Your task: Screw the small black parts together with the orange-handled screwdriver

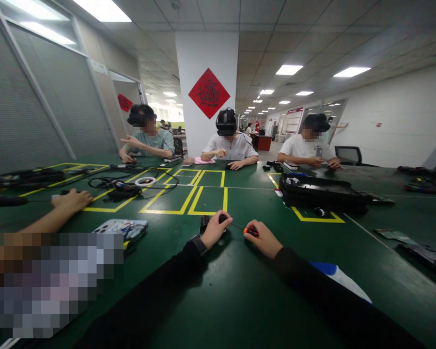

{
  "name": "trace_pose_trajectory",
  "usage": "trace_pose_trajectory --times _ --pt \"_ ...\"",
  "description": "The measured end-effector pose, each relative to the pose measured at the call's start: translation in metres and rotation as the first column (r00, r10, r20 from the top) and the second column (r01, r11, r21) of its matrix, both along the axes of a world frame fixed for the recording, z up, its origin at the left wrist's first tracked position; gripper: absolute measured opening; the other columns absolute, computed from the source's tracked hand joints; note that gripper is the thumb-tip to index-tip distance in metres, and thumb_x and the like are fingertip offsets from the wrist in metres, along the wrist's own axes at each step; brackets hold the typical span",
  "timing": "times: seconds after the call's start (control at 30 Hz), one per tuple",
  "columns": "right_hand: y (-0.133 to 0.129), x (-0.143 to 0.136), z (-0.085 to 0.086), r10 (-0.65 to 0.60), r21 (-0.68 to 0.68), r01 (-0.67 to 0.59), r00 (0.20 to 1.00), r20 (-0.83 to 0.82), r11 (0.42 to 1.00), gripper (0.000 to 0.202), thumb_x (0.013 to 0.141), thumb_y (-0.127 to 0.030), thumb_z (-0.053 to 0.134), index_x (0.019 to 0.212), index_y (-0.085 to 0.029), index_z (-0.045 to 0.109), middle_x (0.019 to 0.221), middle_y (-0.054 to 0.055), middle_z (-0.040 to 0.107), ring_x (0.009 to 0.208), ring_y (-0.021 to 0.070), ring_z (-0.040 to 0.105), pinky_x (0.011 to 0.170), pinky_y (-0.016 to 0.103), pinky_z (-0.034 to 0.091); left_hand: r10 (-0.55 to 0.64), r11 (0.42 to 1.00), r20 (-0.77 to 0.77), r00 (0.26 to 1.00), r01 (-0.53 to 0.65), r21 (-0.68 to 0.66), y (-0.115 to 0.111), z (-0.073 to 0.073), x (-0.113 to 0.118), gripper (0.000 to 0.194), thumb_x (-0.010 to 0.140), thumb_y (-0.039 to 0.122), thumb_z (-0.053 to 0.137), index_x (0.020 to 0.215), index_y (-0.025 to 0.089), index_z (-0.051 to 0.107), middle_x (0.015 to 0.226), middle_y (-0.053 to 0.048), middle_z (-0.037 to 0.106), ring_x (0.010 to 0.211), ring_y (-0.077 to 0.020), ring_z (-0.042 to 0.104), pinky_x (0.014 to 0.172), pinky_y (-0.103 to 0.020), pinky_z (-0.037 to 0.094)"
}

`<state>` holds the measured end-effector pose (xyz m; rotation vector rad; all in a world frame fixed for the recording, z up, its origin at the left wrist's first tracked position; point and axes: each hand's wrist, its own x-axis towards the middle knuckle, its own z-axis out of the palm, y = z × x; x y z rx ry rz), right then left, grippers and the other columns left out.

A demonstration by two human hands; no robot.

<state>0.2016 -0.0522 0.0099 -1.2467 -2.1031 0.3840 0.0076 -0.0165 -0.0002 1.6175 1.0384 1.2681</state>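
Observation:
My left hand (pixel 216 230), with a dark band at the wrist, is closed on a small black part (pixel 204 224) just above the green table. Most of that part is hidden by the fingers. To its right, my right hand (pixel 263 238) grips the orange and black handle of a screwdriver (pixel 251 232). The thin shaft points left toward the black part. Whether its tip touches the part, I cannot tell.
A black open case (pixel 323 190) lies at the right on the green table (pixel 218 300). Cables (pixel 121 184) and a plastic-wrapped package (pixel 121 228) are at the left, near another person's hand (pixel 72 199). Three people sit across the table.

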Motion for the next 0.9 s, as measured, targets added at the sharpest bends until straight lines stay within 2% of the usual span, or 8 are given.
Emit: trace_pose_trajectory --times 0.13,0.3,0.4,0.47,0.63,0.77,0.9 --pt "0.0012 -0.001 0.0013 0.02 0.012 -0.02 1.0 0.024 1.0 0.026 0.084 -0.027 0.036 0.073 -0.016 0.058 0.078 0.004 0.055 0.079 0.0144 0.047 0.075 0.029 0.036 -0.005 1.0 -0.014 1.0 0.005 0.015 -0.0007 0.0012 -0.0006 0.024 0.069 0.038 0.053 0.081 0.016 0.051 0.07 0.002 0.049 0.058 -0.0071 0.044 0.051 -0.017 0.037" --pt "0.0011 0.0002 -0.0001 -0.006 0.017 0.007 0.999 -0.054 1.0 0.012 0.076 -0.025 0.049 0.082 -0.017 0.056 0.082 0.003 0.055 0.08 0.0145 0.049 0.073 0.028 0.039 -0.004 1.0 -0.042 0.999 0.005 0.03 -0.0043 0.0053 -0.0008 0.025 0.066 0.037 0.057 0.08 0.016 0.051 0.072 0.001 0.051 0.06 -0.0079 0.045 0.053 -0.019 0.038" --pt "0.003 0.0023 -0.001 -0.026 -0.02 0.024 0.992 -0.124 1.0 0.016 0.072 -0.027 0.054 0.085 -0.018 0.054 0.082 0.002 0.056 0.078 0.014 0.051 0.072 0.028 0.04 -0.002 0.999 -0.067 0.998 0.004 0.038 -0.0058 0.0065 0.0001 0.025 0.065 0.035 0.059 0.078 0.016 0.051 0.071 0.002 0.052 0.06 -0.0081 0.046 0.055 -0.02 0.039" --pt "0.0049 0.0039 -0.0004 -0.039 -0.039 0.034 0.988 -0.15 0.999 0.017 0.074 -0.029 0.051 0.085 -0.017 0.056 0.084 0.003 0.057 0.079 0.0141 0.052 0.072 0.028 0.041 0.006 1.0 -0.047 0.999 -0.005 0.022 -0.0056 0.0057 0.0009 0.023 0.066 0.034 0.058 0.078 0.016 0.051 0.071 0.002 0.051 0.059 -0.0077 0.046 0.054 -0.019 0.038" --pt "0.0067 0.0055 0.0024 -0.024 0.011 0.025 0.997 -0.07 1.0 0.023 0.081 -0.027 0.041 0.075 -0.017 0.061 0.082 0.005 0.059 0.083 0.0157 0.05 0.08 0.031 0.037 0.001 0.999 0.013 1.0 -0.001 -0.033 -0.0022 0.0006 0.0012 0.025 0.068 0.035 0.055 0.085 0.017 0.049 0.074 0.001 0.051 0.061 -0.0078 0.047 0.051 -0.018 0.038" --pt "0.0031 0.0038 0.0025 -0.017 -0.003 0.017 0.997 -0.08 1.0 0.013 0.073 -0.026 0.052 0.08 -0.017 0.058 0.085 0.004 0.057 0.084 0.0156 0.05 0.077 0.03 0.04 0.015 1.0 0.012 1.0 -0.015 -0.025 -0.0012 -0.0002 -0.0004 0.026 0.07 0.037 0.054 0.086 0.017 0.049 0.072 0.001 0.051 0.062 -0.0081 0.048 0.054 -0.018 0.039" --pt "0.0012 0.0033 0.003 -0.014 -0.033 0.011 0.994 -0.109 0.999 0.017 0.071 -0.026 0.055 0.086 -0.017 0.056 0.087 0.003 0.056 0.083 0.0148 0.051 0.074 0.028 0.041 0.01 1.0 0.004 1.0 -0.01 -0.018 -0.0036 0.0022 -0.0012 0.026 0.069 0.037 0.055 0.086 0.017 0.049 0.077 0.001 0.051 0.063 -0.0079 0.047 0.052 -0.018 0.038"
